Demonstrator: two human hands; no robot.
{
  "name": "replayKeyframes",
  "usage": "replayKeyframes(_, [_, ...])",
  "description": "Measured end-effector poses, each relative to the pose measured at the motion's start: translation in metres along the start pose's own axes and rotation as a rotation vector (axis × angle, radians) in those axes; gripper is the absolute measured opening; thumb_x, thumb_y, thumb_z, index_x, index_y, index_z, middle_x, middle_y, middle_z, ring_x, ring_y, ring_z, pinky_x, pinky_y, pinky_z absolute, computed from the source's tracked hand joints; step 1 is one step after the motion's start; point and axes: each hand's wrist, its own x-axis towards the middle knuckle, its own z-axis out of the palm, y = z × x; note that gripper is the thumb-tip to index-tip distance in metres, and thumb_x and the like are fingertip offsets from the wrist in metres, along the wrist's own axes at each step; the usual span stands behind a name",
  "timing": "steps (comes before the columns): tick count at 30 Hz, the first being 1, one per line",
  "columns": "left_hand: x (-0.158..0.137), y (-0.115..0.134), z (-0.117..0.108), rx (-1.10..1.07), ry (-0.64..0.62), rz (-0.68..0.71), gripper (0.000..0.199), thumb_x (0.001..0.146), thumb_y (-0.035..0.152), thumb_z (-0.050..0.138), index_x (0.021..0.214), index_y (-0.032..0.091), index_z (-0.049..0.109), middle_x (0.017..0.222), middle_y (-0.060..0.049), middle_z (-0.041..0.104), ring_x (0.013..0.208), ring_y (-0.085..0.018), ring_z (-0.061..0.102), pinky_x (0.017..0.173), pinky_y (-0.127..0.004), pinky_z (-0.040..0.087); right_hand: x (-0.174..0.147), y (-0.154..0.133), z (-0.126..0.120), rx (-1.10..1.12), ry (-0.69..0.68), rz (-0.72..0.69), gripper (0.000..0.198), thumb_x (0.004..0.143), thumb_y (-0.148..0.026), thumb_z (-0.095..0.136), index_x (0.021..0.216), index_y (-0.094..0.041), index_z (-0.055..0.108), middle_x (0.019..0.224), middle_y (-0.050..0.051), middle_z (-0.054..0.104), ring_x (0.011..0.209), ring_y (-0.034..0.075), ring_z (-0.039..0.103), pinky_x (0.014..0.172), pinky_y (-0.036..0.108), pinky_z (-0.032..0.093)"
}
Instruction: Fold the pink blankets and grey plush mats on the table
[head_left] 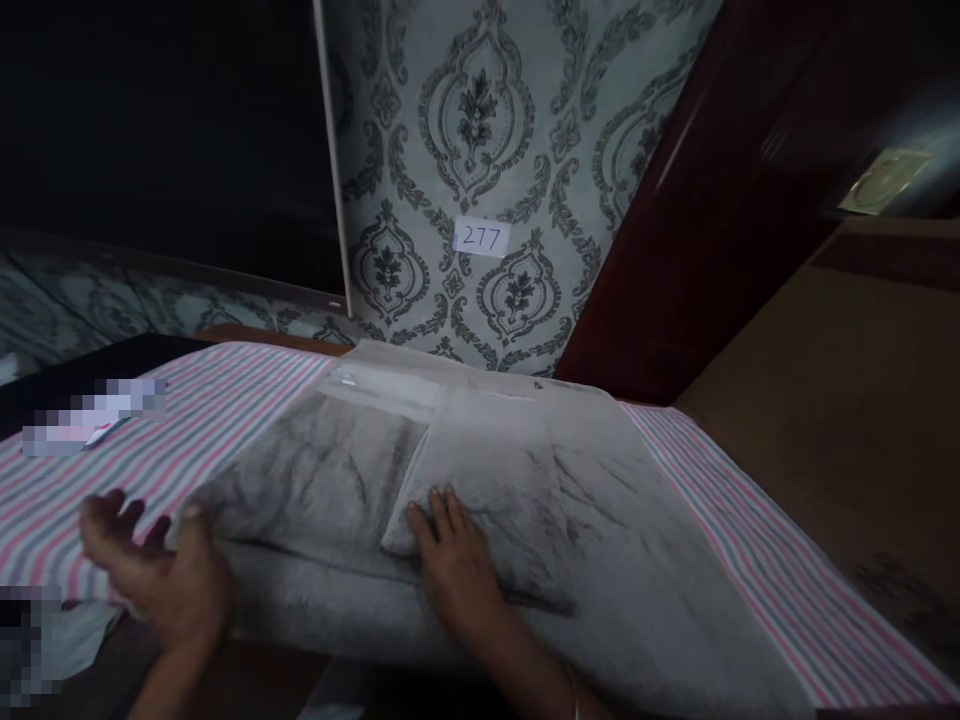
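Note:
A grey, soft-looking cloth (pixel 322 480) lies folded in layers, with a smaller folded flap (pixel 480 450) on its middle. My right hand (pixel 457 565) rests flat on this flap near its front edge, fingers stretched out. At the cloth's front left corner is my left hand (pixel 169 575), palm turned up and fingers spread, its thumb close to the cloth's edge. Whether the left thumb touches the fabric cannot be made out. Beneath the folded part, a wider grey layer (pixel 660 570) spreads right and hangs over the front edge.
A pink, grey and white striped cloth (pixel 247 390) covers the table. On the left are a dark screen (pixel 165 130) and a blurred-out item (pixel 90 415). Behind stands a patterned wall with a paper marked 277 (pixel 481 237); a dark red panel (pixel 675 200) borders the right.

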Motion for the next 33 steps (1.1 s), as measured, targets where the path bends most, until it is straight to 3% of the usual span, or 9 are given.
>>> replayKeyframes(2, [-0.007,0.011,0.004,-0.041,-0.114,-0.041,0.059,0.079,0.048,0.064,0.133,0.028,0.055,0.132,-0.005,0.063,0.117,-0.027,0.062,0.098,-0.039,0.052,0.001,0.005,0.001,0.065,0.085,0.009,0.061,0.076,0.002,0.049,0.132,-0.018,0.063,0.139,0.016,0.059,0.138,0.032,0.047,0.110,0.052,0.044])
replayKeyframes(6, [-0.025,0.026,0.037,-0.181,-0.875,-0.515,0.063,0.069,0.055,0.073,0.115,0.012,0.063,0.082,-0.011,0.072,0.064,-0.025,0.068,0.054,-0.033,0.054,0.007,0.014,-0.015,0.353,0.260,0.155,0.041,0.091,-0.014,0.041,0.121,-0.016,0.069,0.103,0.009,0.076,0.095,0.022,0.072,0.085,0.035,0.059])
replayKeyframes(8, [-0.037,0.032,0.060,-0.248,-1.035,-0.665,0.073,0.071,0.058,0.073,0.125,0.012,0.056,0.080,-0.010,0.072,0.057,-0.023,0.067,0.050,-0.033,0.053,0.006,0.016,-0.022,0.471,0.336,0.204,0.038,0.096,-0.023,0.040,0.118,-0.018,0.070,0.097,0.006,0.077,0.086,0.020,0.073,0.079,0.031,0.059])
replayKeyframes(12, [-0.057,0.043,0.111,-0.361,-1.287,-0.725,0.071,0.073,0.065,0.067,0.122,0.014,0.061,0.087,-0.012,0.074,0.065,-0.026,0.070,0.056,-0.036,0.055,-0.004,0.016,-0.017,0.459,0.347,0.097,0.040,0.096,-0.027,0.044,0.128,-0.020,0.066,0.121,0.009,0.072,0.111,0.022,0.068,0.096,0.038,0.055])
replayKeyframes(17, [-0.061,0.039,0.168,-0.353,-1.249,-0.561,0.037,0.058,0.027,0.079,0.091,0.013,0.072,0.072,-0.005,0.072,0.072,-0.022,0.065,0.069,-0.031,0.052,-0.017,0.021,-0.013,0.390,0.252,-0.034,0.039,0.098,-0.026,0.045,0.132,-0.025,0.064,0.134,0.006,0.065,0.133,0.022,0.053,0.110,0.046,0.046])
replayKeyframes(22, [-0.045,0.058,0.184,-0.324,-1.276,-0.556,0.043,0.053,0.013,0.066,0.096,0.011,0.072,0.068,-0.003,0.070,0.060,-0.019,0.060,0.060,-0.029,0.046,-0.024,0.039,-0.036,0.320,0.386,0.068,0.036,0.099,-0.035,0.046,0.125,-0.024,0.068,0.128,0.008,0.068,0.122,0.024,0.062,0.105,0.047,0.050])
replayKeyframes(25, [-0.013,0.090,0.172,-0.368,-1.295,-0.469,0.053,0.055,0.015,0.066,0.108,0.013,0.071,0.081,-0.004,0.074,0.068,-0.021,0.064,0.066,-0.030,0.049,-0.027,0.051,-0.054,0.280,0.528,0.171,0.040,0.099,-0.042,0.044,0.123,-0.022,0.069,0.130,0.010,0.067,0.123,0.026,0.060,0.105,0.050,0.049])
replayKeyframes(28, [0.041,0.105,0.147,-0.341,-1.195,-0.365,0.057,0.059,0.020,0.072,0.115,0.015,0.069,0.088,-0.005,0.074,0.074,-0.024,0.067,0.071,-0.033,0.052,-0.030,0.060,-0.059,0.276,0.569,0.220,0.043,0.099,-0.045,0.044,0.125,-0.020,0.068,0.132,0.012,0.065,0.125,0.027,0.059,0.107,0.052,0.047])
replayKeyframes(33, [0.120,0.058,0.094,-0.092,-0.888,-0.501,0.038,0.057,0.016,0.075,0.094,0.013,0.073,0.080,-0.006,0.074,0.082,-0.029,0.070,0.079,-0.035,0.055,-0.036,0.076,-0.030,0.320,0.482,0.276,0.048,0.097,-0.050,0.045,0.126,-0.018,0.067,0.131,0.014,0.065,0.122,0.028,0.061,0.103,0.050,0.050])
